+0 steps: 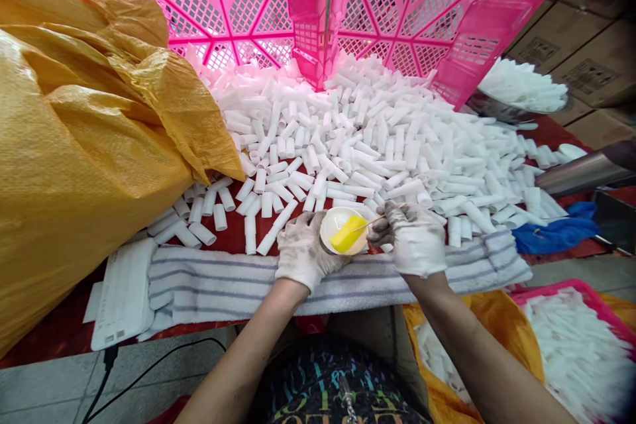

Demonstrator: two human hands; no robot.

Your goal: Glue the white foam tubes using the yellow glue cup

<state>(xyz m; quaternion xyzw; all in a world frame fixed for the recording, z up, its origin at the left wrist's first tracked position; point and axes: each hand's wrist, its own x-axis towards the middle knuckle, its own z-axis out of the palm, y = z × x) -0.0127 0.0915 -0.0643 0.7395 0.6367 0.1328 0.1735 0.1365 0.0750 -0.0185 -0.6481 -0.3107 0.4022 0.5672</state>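
1. Two gloved hands meet at the centre of the frame, just above a striped towel [209,281]; the left hand [302,250] is clasped round a small white cup [334,220] from the left and below; the cup tilts toward the camera and has yellow stuff [348,233] inside.
2. The right hand [413,237] pinches a thin stick [380,217] between its fingertips; the stick runs leftward, and its tip touches the yellow stuff at the cup's rim.
3. Both gloves are white and smudged grey; the bare forearms come up from the lower edge of the frame.
4. Behind the hands a heap of short white tubes [358,139] fills the middle of the frame, lying on a red table [233,228]; some tubes lie loose at the towel's upper edge.
5. Pink crates [278,6] with lattice walls stand across the top of the frame, touching the heap.
6. A big yellow sack [84,146] takes up the left of the frame, its folded mouth hanging over the nearest tubes.
7. A white flat device [122,298] lies at the towel's left end; a black cable [149,368] runs below it over grey floor tiles.
8. A blue cloth [561,230] sits at the right, beside the towel's end; a pink bin [586,331] of more tubes is at the lower right; cartons [576,33] are stacked at the upper right.
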